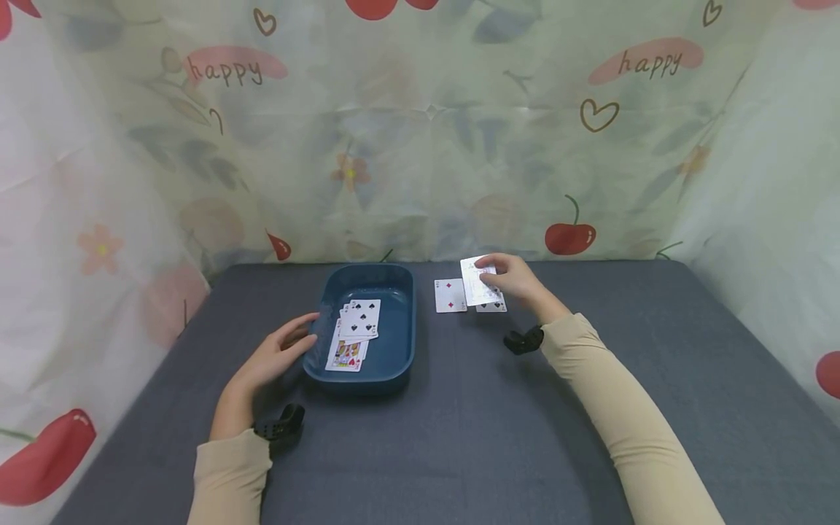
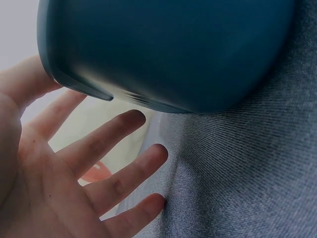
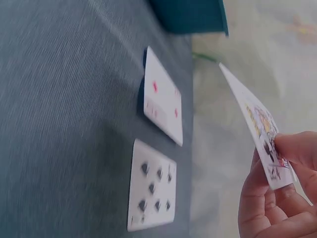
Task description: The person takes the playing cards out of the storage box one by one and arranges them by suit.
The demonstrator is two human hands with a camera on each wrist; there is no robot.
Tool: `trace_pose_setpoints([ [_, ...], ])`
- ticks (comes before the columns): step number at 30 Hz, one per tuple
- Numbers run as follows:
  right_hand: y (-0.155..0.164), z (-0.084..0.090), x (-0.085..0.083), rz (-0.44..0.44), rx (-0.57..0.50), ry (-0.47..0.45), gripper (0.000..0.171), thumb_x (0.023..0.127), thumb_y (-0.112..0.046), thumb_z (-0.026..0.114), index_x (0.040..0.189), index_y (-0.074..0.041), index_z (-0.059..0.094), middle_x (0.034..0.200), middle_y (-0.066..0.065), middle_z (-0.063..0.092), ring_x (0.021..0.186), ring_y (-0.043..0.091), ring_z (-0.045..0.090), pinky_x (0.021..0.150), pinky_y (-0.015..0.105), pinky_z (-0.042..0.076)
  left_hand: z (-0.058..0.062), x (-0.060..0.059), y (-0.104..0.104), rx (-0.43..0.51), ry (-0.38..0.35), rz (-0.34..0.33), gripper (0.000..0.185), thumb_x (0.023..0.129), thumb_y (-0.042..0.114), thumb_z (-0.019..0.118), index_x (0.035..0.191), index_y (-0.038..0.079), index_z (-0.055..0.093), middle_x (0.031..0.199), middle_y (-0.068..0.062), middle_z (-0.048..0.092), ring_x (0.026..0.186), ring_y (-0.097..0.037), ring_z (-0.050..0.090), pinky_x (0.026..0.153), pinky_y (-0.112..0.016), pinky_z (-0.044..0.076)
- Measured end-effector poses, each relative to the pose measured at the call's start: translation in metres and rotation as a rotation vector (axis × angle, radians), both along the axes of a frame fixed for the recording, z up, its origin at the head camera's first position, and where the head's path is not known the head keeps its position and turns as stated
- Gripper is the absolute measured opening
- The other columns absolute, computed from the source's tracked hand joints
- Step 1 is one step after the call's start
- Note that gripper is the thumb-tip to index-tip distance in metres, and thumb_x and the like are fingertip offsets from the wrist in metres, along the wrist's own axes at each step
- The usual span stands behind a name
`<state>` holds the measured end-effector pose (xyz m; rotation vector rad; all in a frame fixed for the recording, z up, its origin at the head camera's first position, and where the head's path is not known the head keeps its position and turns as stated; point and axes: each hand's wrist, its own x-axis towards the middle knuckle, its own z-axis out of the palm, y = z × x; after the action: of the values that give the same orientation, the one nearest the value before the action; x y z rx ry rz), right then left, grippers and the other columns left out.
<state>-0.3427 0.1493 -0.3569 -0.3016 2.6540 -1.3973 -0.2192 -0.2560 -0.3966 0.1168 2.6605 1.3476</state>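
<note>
Your blue tray [image 1: 400, 343] already holds several cards [image 1: 354, 332], your left hand [image 1: 278, 357] rests flat and relaxed against its rim, and your right hand [image 1: 518, 281] pinches what looks like a face card [image 1: 477, 283] above two cards [image 1: 451, 295] left on the table.

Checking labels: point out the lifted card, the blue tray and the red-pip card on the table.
lifted card [image 1: 477, 283], head view, middle of its face, in the right hand's fingers.
blue tray [image 1: 405, 321], head view, right wall.
red-pip card [image 3: 162, 101], right wrist view, centre of its face, flat on the table.
</note>
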Motion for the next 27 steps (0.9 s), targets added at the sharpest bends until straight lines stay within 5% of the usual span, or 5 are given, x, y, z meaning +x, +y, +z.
trace_pose_setpoints([
  [5, 0.020, -0.006, -0.002, -0.043, -0.013, -0.010, 0.037, 0.092, -0.007, 0.050, 0.128, -0.002, 0.052, 0.144, 0.020, 0.041, 0.132, 0.036, 0.037, 0.101, 0.047, 0.039, 0.000, 0.000, 0.000, 0.000, -0.003, 0.000, 0.056, 0.097, 0.037, 0.047, 0.147, 0.021, 0.029, 0.151, -0.021, 0.027, 0.137, -0.042, 0.030, 0.107, -0.060, 0.029],
  [15, 0.059, -0.024, -0.010, -0.158, -0.031, -0.010, 0.042, 0.089, -0.001, 0.048, 0.131, 0.005, 0.048, 0.129, 0.030, 0.051, 0.096, 0.020, 0.053, 0.067, 0.014, 0.042, 0.000, 0.001, -0.001, -0.005, -0.001, -0.001, 0.055, 0.097, 0.038, 0.047, 0.147, 0.022, 0.029, 0.151, -0.021, 0.028, 0.137, -0.042, 0.030, 0.107, -0.061, 0.029],
  [27, 0.080, -0.040, -0.014, -0.288, 0.070, -0.009, 0.037, 0.089, -0.005, 0.055, 0.123, 0.007, 0.053, 0.112, 0.025, 0.053, 0.085, 0.019, 0.052, 0.062, 0.018, 0.040, 0.001, 0.001, 0.000, -0.002, -0.003, 0.001, 0.055, 0.097, 0.038, 0.047, 0.146, 0.022, 0.029, 0.152, -0.020, 0.026, 0.138, -0.042, 0.029, 0.107, -0.061, 0.029],
])
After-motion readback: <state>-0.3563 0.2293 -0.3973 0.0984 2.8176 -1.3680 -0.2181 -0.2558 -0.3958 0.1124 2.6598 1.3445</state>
